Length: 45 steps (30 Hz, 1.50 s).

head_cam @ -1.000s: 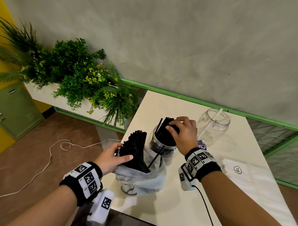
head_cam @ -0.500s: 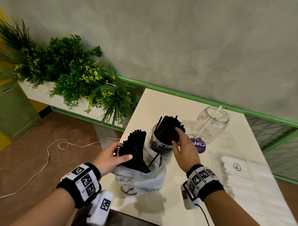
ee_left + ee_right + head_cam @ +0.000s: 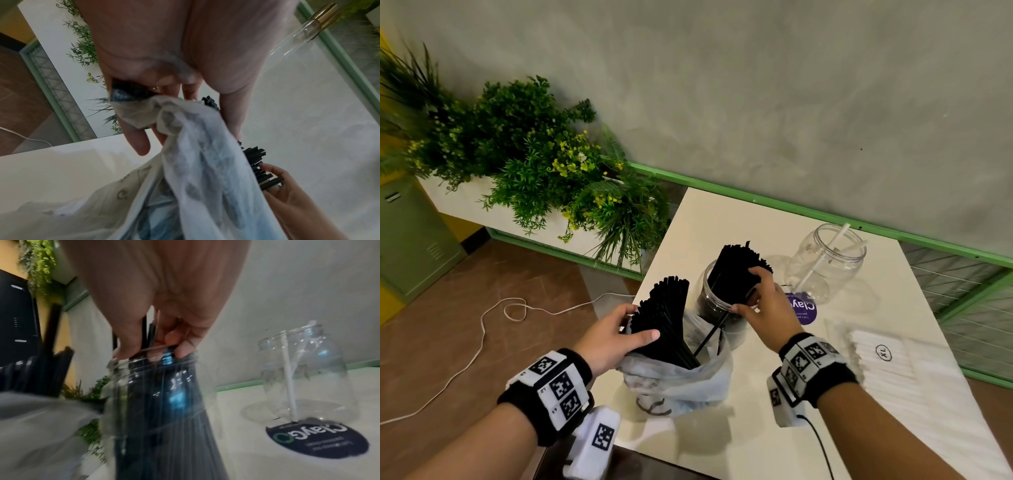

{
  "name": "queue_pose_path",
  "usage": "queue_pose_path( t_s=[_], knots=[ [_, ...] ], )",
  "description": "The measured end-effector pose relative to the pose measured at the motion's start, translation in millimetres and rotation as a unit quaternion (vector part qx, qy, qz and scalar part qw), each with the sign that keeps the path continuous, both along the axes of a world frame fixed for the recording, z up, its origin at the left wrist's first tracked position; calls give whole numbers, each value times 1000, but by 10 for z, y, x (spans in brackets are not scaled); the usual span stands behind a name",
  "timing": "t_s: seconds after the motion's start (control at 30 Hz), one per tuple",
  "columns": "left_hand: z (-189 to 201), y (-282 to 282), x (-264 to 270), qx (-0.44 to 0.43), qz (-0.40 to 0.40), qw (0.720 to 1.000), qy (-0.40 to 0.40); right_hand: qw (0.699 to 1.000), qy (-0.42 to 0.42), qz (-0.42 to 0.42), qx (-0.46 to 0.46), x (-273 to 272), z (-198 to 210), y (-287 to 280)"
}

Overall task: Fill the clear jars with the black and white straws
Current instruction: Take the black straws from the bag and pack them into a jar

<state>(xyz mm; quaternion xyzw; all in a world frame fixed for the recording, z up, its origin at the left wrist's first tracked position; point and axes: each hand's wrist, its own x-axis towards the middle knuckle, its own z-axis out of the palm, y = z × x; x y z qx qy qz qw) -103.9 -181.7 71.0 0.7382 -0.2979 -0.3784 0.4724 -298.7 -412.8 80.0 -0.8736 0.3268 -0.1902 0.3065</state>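
- Left hand (image 3: 616,334) at the near edge of the bench (image 3: 722,219), fingers and thumb wrapped round a bundle of black straws (image 3: 667,318) standing in a pale plastic bag (image 3: 688,377).
- Right hand (image 3: 767,308) just behind the bag, fingers closed on a second bunch of black straws (image 3: 739,270) standing in a clear jar (image 3: 710,301); fingertips at the rim in the right wrist view, which is blurred, so the exact contact is uncertain.
- White wrapped straws (image 3: 883,356) lie flat on the bench to the right.
- Purple round sticker (image 3: 803,308) on the bench between the jars.
- Second clear jar (image 3: 828,263) farther back, upright, holding one leaning white straw (image 3: 822,260).
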Motion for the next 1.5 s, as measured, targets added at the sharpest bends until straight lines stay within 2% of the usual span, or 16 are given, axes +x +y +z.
queue_pose_path(
  t_s=[0.2,0.37,0.5,0.63,0.87,0.93,1.0,1.1,1.17,1.27,1.4,1.43,1.5],
  knots=[
    [11,6,0,-5,3,1000,5,1000,14,23,5,-381,164,-260],
    [-10,-30,-4,-1,-3,1000,5,998,-33,-53,-18,-330,214,-164],
    [6,-63,-17,-4,-11,1000,5,996,-16,-92,-11,-78,321,-40],
    [-3,-80,-9,0,-14,1000,-8,996,21,-69,-54,109,377,-17],
    [-43,-66,10,5,-5,1000,-11,988,-53,-7,-143,352,659,-91],
    [-45,-65,6,2,-4,1000,-10,982,-15,31,-184,363,586,-88],
    [-38,-66,-3,0,-4,1000,-10,959,45,66,-271,303,420,-88],
    [-32,-63,-5,-1,-5,1000,-13,929,111,53,-350,143,244,-111],
    [-30,-61,2,-2,-5,1000,-18,930,119,67,-342,43,179,-157],
    [-24,-61,3,-6,-9,1000,-19,954,116,109,-255,-31,199,-229],
    [-24,-71,11,-7,-9,1000,-7,981,2,35,-189,122,424,-384],
    [-29,-75,16,-7,-9,1000,-7,983,2,35,-179,200,486,-473],
    [-29,-82,16,-9,-7,1000,-5,979,55,79,-181,379,606,-633]
  ],
)
